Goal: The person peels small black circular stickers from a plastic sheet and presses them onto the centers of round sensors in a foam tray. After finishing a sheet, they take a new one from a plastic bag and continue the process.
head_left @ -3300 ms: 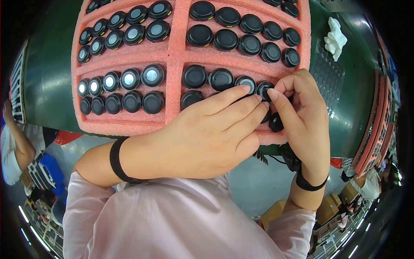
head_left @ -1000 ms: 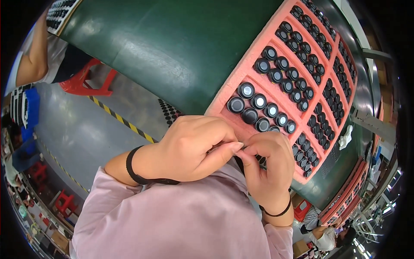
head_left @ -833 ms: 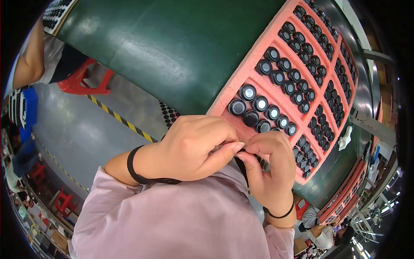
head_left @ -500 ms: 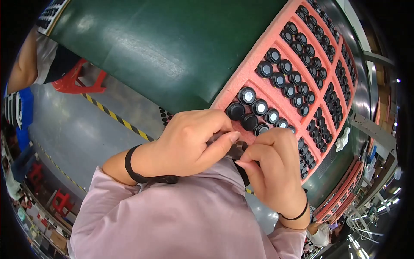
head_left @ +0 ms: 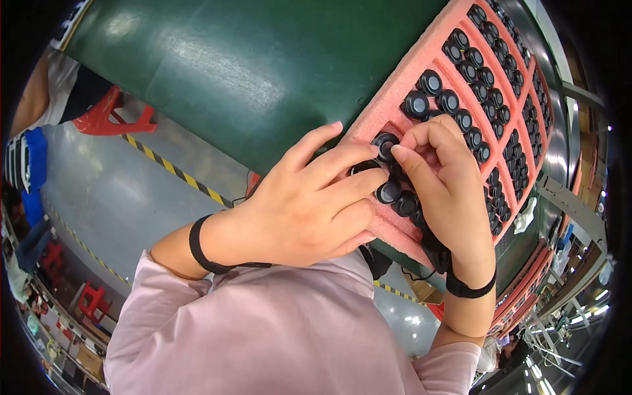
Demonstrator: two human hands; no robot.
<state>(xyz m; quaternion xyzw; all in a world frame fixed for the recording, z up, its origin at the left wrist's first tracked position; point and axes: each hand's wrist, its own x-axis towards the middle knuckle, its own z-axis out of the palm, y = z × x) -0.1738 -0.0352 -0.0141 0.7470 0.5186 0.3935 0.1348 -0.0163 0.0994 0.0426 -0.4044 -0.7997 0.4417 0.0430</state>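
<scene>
My left hand (head_left: 303, 204) is spread over the near corner of a pink foam tray (head_left: 388, 82). Its foremost fingertip touches the rim of a round black part (head_left: 385, 146) with a dark grey disc face. From the other side my right hand (head_left: 447, 178) bends over the tray, thumb and forefinger closed together at that part's edge; anything pinched there is too small to make out. Other round black parts (head_left: 388, 192) sit below my fingers in the same compartment, partly hidden by both hands.
The tray lies on a green tabletop (head_left: 217, 66), its other compartments filled with rows of similar parts (head_left: 463, 120). A red stool (head_left: 118, 115) and another person's arm (head_left: 29, 99) are at far left. A white crumpled cloth (head_left: 525, 216) lies beyond the tray.
Both hands have moved forward from near my body onto the tray. The dark film between them and the dotted sheet by my left hand no longer show. My left fingers have spread.
</scene>
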